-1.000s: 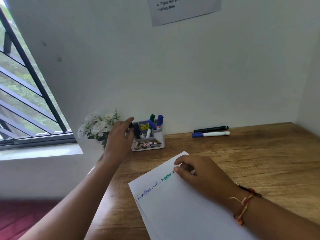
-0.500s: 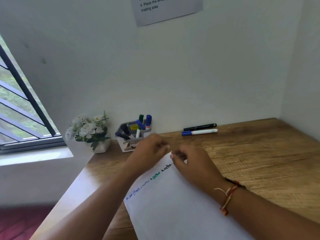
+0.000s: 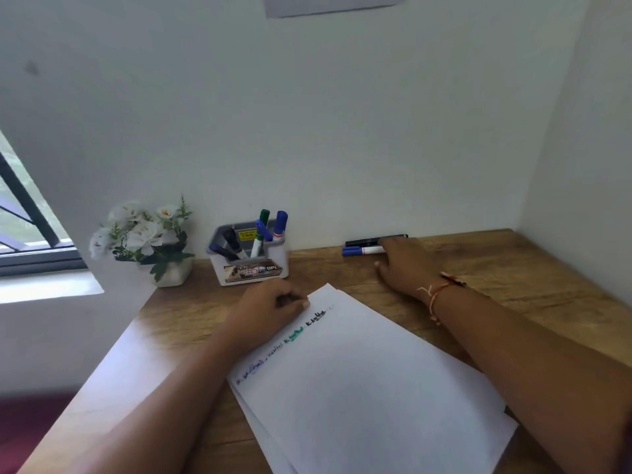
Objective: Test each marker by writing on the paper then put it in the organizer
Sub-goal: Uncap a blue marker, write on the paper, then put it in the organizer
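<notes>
**Head view.** Your right hand (image 3: 403,265) is lying with its fingers stretched out over the right ends of the two markers left along the wall. These are the black marker (image 3: 367,241) and, just in front of it, the blue-capped marker (image 3: 360,250). The fingers are not curling round either one yet.

Your left hand (image 3: 270,309) is resting loosely curled on the far edge of the paper (image 3: 359,388), gripping nothing that is showing. The organizer (image 3: 251,268) is standing by the wall on the wooden desk (image 3: 513,268), between the flower pot (image 3: 172,273) and the loose pair. It is already carrying several capped markers.

To do this pick well, you are probably best off taking one marker only. The nearer blue-capped one looks the easier, pinched on its white barrel clear of the cap. The two are lying just beside each other, so a clumsy grab is likely to roll the black one. The left hand is looking well placed to pin the sheet. The row of scribbles (image 3: 297,331) is running almost to the corner, so a fresh line below seems wiser.

Your fingertips and the markers' right ends are hiding under the hand, so contact cannot be told. The scribbles are too small to read. The organizer's inner compartments are hard to tell apart. The wall notice (image 3: 331,5) is being cut off by the top edge.
</notes>
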A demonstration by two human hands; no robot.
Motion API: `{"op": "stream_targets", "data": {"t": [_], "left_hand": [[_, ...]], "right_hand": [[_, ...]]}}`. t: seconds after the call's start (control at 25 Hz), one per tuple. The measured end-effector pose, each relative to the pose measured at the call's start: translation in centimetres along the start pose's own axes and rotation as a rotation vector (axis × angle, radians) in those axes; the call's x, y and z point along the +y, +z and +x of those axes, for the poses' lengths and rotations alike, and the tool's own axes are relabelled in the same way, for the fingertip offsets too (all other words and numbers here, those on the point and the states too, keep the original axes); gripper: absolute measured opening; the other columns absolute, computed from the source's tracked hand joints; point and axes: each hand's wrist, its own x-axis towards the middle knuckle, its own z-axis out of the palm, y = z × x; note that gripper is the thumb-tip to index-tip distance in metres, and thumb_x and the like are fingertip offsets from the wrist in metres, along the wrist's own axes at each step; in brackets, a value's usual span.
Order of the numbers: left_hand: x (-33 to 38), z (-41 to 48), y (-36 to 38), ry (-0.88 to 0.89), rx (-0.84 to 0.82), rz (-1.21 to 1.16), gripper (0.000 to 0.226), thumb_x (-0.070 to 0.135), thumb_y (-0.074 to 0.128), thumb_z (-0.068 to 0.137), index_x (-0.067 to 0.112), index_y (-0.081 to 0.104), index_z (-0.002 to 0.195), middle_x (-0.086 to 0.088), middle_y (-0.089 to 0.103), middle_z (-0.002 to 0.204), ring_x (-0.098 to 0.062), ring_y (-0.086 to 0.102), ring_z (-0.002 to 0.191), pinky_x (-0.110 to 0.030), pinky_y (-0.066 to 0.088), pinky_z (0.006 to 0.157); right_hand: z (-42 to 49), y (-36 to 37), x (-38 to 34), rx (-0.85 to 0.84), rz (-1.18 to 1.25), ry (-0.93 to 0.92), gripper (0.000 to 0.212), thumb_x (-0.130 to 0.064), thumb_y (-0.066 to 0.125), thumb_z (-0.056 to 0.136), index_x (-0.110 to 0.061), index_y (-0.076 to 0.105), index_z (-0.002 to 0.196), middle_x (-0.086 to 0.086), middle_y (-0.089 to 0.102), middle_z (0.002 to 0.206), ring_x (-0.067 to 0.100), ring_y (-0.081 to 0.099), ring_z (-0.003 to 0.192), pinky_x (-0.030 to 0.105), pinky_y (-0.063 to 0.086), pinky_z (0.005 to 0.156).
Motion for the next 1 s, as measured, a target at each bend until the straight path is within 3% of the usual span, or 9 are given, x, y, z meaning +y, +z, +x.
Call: {"op": "stream_targets", "data": {"t": [0.12, 0.28, 0.4, 0.56, 0.72, 0.84, 1.0], "left_hand": [[-0.2, 0.1, 0.0, 0.007, -0.02, -0.029, 0.013, 0.042, 0.063, 0.094, 0.037, 0.072, 0.102, 0.019, 0.066, 0.099, -0.001, 0.06, 0.093, -0.026, 0.051, 0.083], [-0.3, 0.1, -0.2, 0.005, -0.024, -0.04, 0.017, 0.041, 0.061, 0.095, 0.033, 0.073, 0.104, 0.013, 0.069, 0.099, -0.007, 0.062, 0.092, -0.031, 0.053, 0.083], [-0.2, 0.2, -0.3, 0.013, 0.058, -0.082, 0.017, 0.041, 0.063, 0.094, 0.03, 0.07, 0.105, 0.012, 0.067, 0.098, -0.008, 0.061, 0.093, -0.032, 0.053, 0.084], [1.4, 0.1, -1.1, -0.011, 0.181, -0.423, 0.036, 0.041, 0.069, 0.089, 0.029, 0.059, 0.122, 0.009, 0.067, 0.098, -0.008, 0.065, 0.093, -0.028, 0.056, 0.083], [3.6, -0.9, -2.6, 0.037, 0.251, -0.518, 0.015, 0.031, 0.069, 0.091, 0.023, 0.07, 0.105, 0.0, 0.071, 0.087, -0.014, 0.068, 0.086, -0.032, 0.057, 0.08], [4.3, -3.0, -3.6, 0.072, 0.158, -0.523, 0.008, 0.03, 0.069, 0.091, 0.03, 0.073, 0.098, -0.001, 0.074, 0.087, -0.022, 0.069, 0.087, -0.037, 0.058, 0.082], [3.6, -5.4, -3.1, 0.102, 0.066, -0.393, 0.01, 0.028, 0.065, 0.093, 0.029, 0.07, 0.102, 0.004, 0.073, 0.087, -0.011, 0.069, 0.081, -0.033, 0.06, 0.078]], "right_hand": [[1.2, 0.3, -0.1, -0.013, -0.114, -0.029, 0.045, -0.044, 0.052, 0.097, -0.026, 0.054, 0.139, 0.006, 0.059, 0.136, 0.031, 0.049, 0.125, 0.042, 0.045, 0.102], [1.5, 0.3, -1.6, -0.045, -0.217, -0.053, 0.035, -0.047, 0.047, 0.1, -0.029, 0.064, 0.125, 0.007, 0.061, 0.123, 0.029, 0.053, 0.116, 0.039, 0.046, 0.09], [0.2, -1.2, -3.4, -0.05, -0.054, -0.144, 0.024, -0.035, 0.055, 0.098, -0.019, 0.064, 0.114, 0.007, 0.064, 0.113, 0.024, 0.058, 0.1, 0.036, 0.047, 0.08], [-4.2, -4.5, -7.4, -0.075, 0.196, -0.297, 0.019, -0.031, 0.054, 0.099, -0.021, 0.058, 0.114, 0.0, 0.067, 0.097, 0.022, 0.063, 0.087, 0.038, 0.05, 0.074], [-8.1, -6.3, -9.5, 0.018, 0.154, -0.403, 0.029, -0.042, 0.047, 0.101, -0.034, 0.061, 0.125, -0.009, 0.07, 0.101, 0.015, 0.064, 0.089, 0.037, 0.051, 0.073], [-9.9, -6.8, -9.7, 0.027, 0.221, -0.393, 0.023, -0.04, 0.049, 0.1, -0.032, 0.063, 0.116, -0.009, 0.069, 0.098, 0.014, 0.063, 0.085, 0.036, 0.052, 0.07], [-11.8, -5.4, -11.0, -0.048, 0.282, -0.4, 0.022, -0.042, 0.044, 0.102, -0.031, 0.063, 0.107, -0.01, 0.066, 0.088, 0.008, 0.06, 0.075, 0.026, 0.047, 0.06]]}}
